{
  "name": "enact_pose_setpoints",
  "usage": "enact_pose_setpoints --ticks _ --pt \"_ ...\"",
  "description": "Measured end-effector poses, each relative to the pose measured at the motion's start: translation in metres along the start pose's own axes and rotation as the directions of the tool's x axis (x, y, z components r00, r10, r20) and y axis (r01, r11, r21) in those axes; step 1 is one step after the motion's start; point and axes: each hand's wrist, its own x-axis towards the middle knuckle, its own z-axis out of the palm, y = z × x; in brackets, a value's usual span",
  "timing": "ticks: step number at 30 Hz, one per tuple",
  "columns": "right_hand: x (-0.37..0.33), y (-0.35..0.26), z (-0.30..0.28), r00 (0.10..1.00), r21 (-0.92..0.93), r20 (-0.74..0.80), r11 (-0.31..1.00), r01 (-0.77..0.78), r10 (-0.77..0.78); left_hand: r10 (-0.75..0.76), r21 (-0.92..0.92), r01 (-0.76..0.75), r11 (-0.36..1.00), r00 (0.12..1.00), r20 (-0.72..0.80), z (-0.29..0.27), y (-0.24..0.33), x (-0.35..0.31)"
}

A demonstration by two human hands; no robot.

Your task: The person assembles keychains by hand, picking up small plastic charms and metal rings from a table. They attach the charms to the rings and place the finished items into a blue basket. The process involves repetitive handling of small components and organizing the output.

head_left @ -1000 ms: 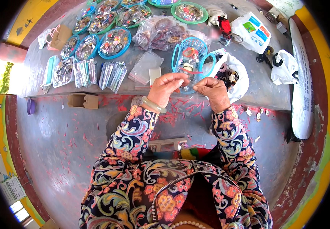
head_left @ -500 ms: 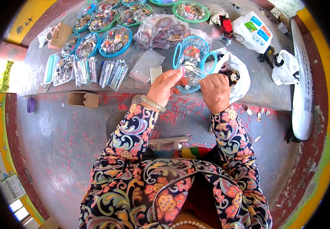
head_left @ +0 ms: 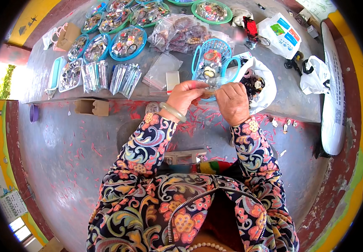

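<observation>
A small clear plastic bag (head_left: 217,82) is stretched between my hands over the near table edge. My left hand (head_left: 185,97) pinches one side of it, thumb and fingers pressed together. On the other side my right hand (head_left: 232,101) is closed on the bag, knuckles up. What lies inside the bag is too small to make out. Just behind my hands stands a blue plastic basket (head_left: 195,63) with small colourful items in it, its lower part hidden. Beside my right hand a white plastic bag (head_left: 269,90) gapes around dark small items.
Round baskets (head_left: 144,47) of small goods stand at the back left, near bundled pens (head_left: 125,80). Clear bags (head_left: 177,35) of beads lie mid-table. A white printed bag (head_left: 288,45) is at right. Below the table are a cardboard box (head_left: 100,107) and red scraps.
My right hand has moved slightly left and my left hand slightly right, drawing closer together. The clear bag is lower and less spread, and the pink item at my left fingertips no longer shows.
</observation>
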Motion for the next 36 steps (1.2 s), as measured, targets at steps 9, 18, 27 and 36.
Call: enact_pose_setpoints --ticks 9,18,27,36 --pt "-0.001 -0.005 0.002 0.999 0.07 0.042 0.997 0.023 -0.026 0.01 0.026 -0.01 1.0 0.999 -0.036 -0.001 -0.009 0.006" --pt "-0.012 0.021 0.01 0.628 0.796 0.325 0.154 -0.586 0.707 0.072 0.016 -0.071 0.997 0.994 -0.087 -0.001 0.002 0.001" --pt "-0.013 0.011 0.012 0.504 0.767 0.548 -0.161 -0.621 0.668 0.081 0.081 -0.081 0.993 0.997 -0.006 -0.001 -0.004 -0.001" --pt "-0.008 0.003 0.015 0.516 0.808 0.37 0.006 -0.589 0.772 0.044 0.017 -0.044 0.999 0.999 0.029 0.001 -0.005 -0.001"
